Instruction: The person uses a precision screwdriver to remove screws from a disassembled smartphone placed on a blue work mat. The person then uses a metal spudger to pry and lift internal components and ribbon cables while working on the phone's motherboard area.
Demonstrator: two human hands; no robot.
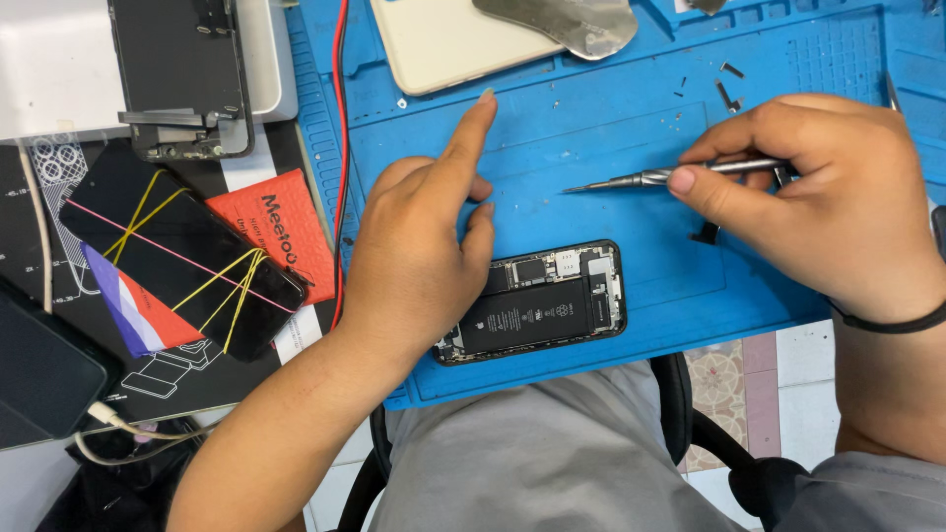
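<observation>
An opened phone (537, 303) lies on the blue work mat (631, 148), its black battery and circuit board showing. My left hand (419, 241) rests over the phone's left end, index finger stretched out and pointing up the mat toward a cream phone back panel (443, 44). My right hand (828, 197) holds a thin metal screwdriver (650, 177), tip pointing left, above and to the right of the phone.
A metal opening tool (567, 22) lies on the cream panel. Tiny screws and small black parts (727, 94) sit at the mat's upper right. Left of the mat are a phone bound with rubber bands (182, 261), a red pouch (281, 232), a detached screen (182, 74) and cables (340, 128).
</observation>
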